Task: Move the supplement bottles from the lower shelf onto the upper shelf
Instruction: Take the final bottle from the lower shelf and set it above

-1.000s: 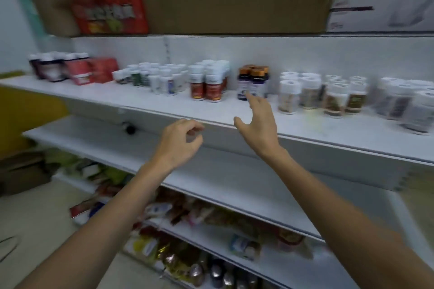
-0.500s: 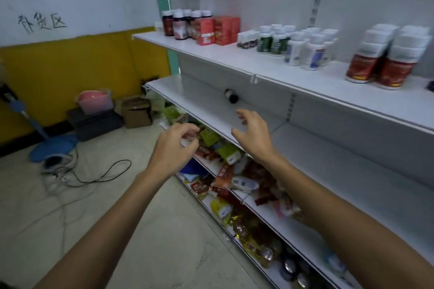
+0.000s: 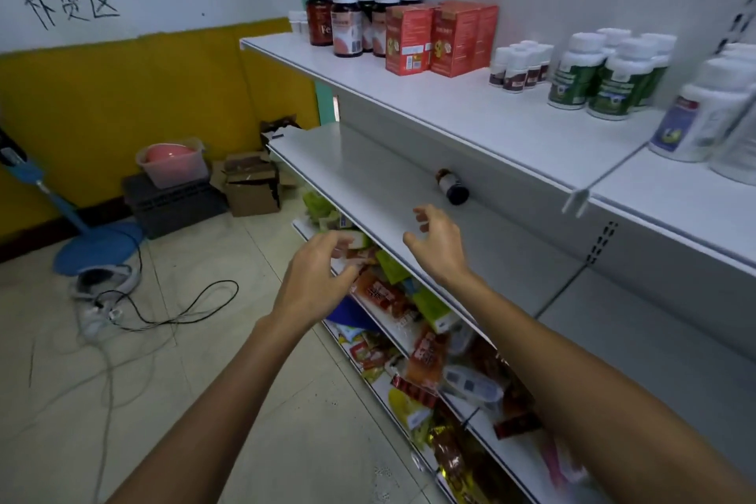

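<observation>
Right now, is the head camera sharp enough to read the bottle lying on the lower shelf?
Head view: the dark bottle is too small and soft to read; head view, far right: the white bottles look stretched and blurred.

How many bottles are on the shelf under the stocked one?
1. A dark bottle lies on its side at the back of the lower shelf, just beyond the right hand. The shelf runs off the picture's right edge, so more may be hidden.
</observation>
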`<state>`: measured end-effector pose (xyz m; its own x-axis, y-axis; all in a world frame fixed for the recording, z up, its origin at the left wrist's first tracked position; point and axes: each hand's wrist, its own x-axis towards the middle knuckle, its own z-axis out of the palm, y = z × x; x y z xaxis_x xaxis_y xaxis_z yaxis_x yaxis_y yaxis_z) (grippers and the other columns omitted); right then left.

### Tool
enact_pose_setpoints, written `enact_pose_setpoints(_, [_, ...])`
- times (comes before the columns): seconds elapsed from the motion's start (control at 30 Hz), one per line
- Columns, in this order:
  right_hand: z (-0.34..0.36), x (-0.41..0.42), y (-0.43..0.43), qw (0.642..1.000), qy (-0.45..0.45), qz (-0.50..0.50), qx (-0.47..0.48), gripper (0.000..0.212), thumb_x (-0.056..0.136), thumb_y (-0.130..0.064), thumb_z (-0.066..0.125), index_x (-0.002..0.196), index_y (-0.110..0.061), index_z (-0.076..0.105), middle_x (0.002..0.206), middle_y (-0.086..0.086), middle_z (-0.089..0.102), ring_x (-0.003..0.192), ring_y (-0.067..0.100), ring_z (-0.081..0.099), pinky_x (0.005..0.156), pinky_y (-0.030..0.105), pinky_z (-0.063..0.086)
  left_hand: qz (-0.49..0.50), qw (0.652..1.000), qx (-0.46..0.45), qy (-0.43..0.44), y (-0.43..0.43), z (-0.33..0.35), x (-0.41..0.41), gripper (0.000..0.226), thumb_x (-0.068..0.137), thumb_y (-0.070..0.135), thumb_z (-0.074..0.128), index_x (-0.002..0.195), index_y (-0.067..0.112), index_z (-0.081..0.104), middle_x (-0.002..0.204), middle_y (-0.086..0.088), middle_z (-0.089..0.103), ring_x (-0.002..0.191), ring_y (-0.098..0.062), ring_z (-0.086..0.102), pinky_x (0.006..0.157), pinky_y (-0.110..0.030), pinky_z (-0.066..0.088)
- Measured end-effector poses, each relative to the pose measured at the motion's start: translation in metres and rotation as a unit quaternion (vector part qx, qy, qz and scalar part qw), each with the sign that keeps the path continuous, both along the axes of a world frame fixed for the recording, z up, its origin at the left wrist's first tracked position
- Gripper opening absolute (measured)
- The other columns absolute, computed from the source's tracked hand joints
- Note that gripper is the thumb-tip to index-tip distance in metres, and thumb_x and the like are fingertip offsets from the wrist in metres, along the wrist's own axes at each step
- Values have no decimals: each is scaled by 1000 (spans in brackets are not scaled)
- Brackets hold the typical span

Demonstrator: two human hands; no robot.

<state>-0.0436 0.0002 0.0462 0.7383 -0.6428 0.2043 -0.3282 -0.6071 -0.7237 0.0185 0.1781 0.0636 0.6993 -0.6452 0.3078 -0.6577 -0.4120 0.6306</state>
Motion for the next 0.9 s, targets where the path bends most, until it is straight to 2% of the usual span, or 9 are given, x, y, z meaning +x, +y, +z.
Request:
enact_pose_setpoints(0.1, [-10,26,-21,1000,10,-16,4,45,87,-16,59,131,-8,49,126,11,55,114,25,53,94,38,44,-11,1000,2,15,-17,-14,35,30,86,12,58,116,14,58,107,2,57,95,-9,52,82,-22,40])
enact_pose_setpoints(0.23, [-35,56,-59,997,27,-68,21,45,88,-15,59,131,-7,48,127,12,53,114,25,52,90,33,43,-16,998,-7,57,-47,-40,87,30,86,12,59,116,14,59,111,0,58,99,-12,53,88,-31,47])
enact_pose_setpoints(0.4, [-67,112,-102,986,19,-153,61,47,88,-18,58,132,-9,47,133,10,50,121,24,47,90,27,39,-72,995,1,65,-91,-65,162,31,86,10,59,117,12,58,113,-2,58,98,-10,53,83,-23,41])
enact_pose_setpoints(0.5, [-81,142,-131,973,12,-230,13,45,86,-18,61,126,-4,50,128,15,51,118,29,47,92,33,39,-127,990,16,63,-117,-76,208,32,87,11,58,119,13,57,115,-1,57,102,-12,53,88,-27,44])
enact_pose_setpoints(0.6, [-96,159,-160,949,18,-312,-31,46,81,-17,65,122,-3,50,125,17,49,114,33,45,91,39,39,-157,986,14,47,-138,-87,246,30,87,11,59,118,12,57,114,0,57,100,-11,53,85,-28,46])
enact_pose_setpoints(0.77, [-121,175,-209,941,130,-311,-23,72,82,-30,67,143,-16,31,138,13,40,127,33,32,97,41,35,-191,981,13,35,-174,-111,282,31,87,9,59,118,10,59,113,-1,59,97,-9,51,83,-21,38])
enact_pose_setpoints(0.83, [-127,177,-216,928,188,-320,-32,72,85,-34,63,145,-18,27,136,13,44,126,35,32,96,41,35,-210,977,17,44,-187,-118,286,32,87,8,59,119,9,59,114,-1,59,96,-9,51,82,-18,37])
enact_pose_setpoints(0.9, [-124,174,-210,920,222,-323,-1,69,85,-37,60,143,-16,30,134,16,46,125,36,36,97,41,37,-240,968,37,59,-197,-122,284,33,87,8,59,120,9,58,115,-3,60,96,-9,52,82,-17,37])
